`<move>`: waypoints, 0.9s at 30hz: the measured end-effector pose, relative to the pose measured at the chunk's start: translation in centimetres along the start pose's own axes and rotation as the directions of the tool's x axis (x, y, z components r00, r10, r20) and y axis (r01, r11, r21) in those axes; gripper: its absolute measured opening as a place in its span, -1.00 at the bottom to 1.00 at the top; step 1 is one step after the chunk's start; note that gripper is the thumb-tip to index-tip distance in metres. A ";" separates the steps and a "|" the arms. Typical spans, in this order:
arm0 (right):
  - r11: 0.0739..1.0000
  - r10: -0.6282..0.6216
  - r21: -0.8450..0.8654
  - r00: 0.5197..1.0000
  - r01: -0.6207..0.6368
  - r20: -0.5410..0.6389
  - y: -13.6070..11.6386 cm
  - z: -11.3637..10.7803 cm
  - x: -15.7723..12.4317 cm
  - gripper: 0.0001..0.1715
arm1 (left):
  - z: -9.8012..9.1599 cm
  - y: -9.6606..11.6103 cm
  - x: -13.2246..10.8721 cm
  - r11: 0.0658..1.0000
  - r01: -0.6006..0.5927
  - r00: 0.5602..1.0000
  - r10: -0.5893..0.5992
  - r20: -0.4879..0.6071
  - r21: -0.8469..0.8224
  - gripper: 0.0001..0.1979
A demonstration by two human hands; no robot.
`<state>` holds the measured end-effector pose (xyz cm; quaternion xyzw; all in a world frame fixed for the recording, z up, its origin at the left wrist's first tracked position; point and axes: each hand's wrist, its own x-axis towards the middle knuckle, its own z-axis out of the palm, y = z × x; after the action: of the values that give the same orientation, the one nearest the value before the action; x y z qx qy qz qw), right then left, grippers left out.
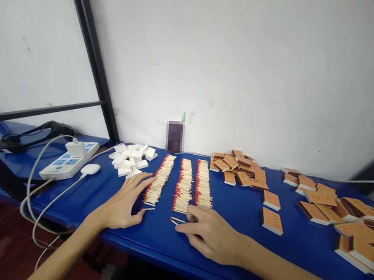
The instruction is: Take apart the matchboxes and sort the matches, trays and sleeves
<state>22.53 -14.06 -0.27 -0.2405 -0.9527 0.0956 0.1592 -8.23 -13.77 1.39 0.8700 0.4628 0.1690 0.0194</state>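
Three rows of red-headed matches lie in front of me: a left row [159,179], a middle row [184,186] and a right row [203,183]. My left hand [124,203] rests at the left row, fingers stretched apart. Its fingertips reach the row's red heads, and its thumb is at a single match [149,209] below the row. My right hand [206,234] is closed just below the middle row, its thumb and curled forefinger around two loose matches [177,219]. Their red heads point left, and their other ends are partly hidden by the fingers.
White matchbox trays [132,157] are heaped at back left. Orange matchboxes form a back pile [239,166] and a larger right pile [337,212], with two boxes [272,220] between. A power strip [70,162] with cables and a black headset [37,135] lie left, by a black frame [93,58].
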 end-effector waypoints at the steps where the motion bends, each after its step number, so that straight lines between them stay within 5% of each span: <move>1: 1.000 0.023 0.015 1.000 -0.023 -0.011 0.0 0.1 0.0 -0.60 | 0.1 0.1 0.1 1.000 0.005 1.000 -0.005 0.000 0.001 -0.13; 15: 0.990 0.124 -0.057 0.991 -0.127 -0.050 -0.3 0.1 0.4 -0.62 | 0.6 -1.0 0.8 1.000 0.014 0.998 -0.013 -0.057 0.021 -0.32; 23: 0.987 0.046 -0.145 0.985 -0.070 -0.167 -0.3 -0.2 -1.0 -0.67 | 0.7 -1.7 -0.2 0.998 0.063 0.991 -0.060 -0.118 0.017 -0.37; 27: 0.880 0.250 -0.298 0.895 -0.370 -0.370 1.9 -2.3 -6.6 -0.67 | 0.9 -3.1 -0.7 0.994 0.110 0.950 -0.104 -0.294 0.004 -0.43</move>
<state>29.67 -15.44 -0.29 -0.4291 -0.8633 -0.0967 0.2473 -10.83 -12.46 -0.22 0.8091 0.5086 0.2904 -0.0490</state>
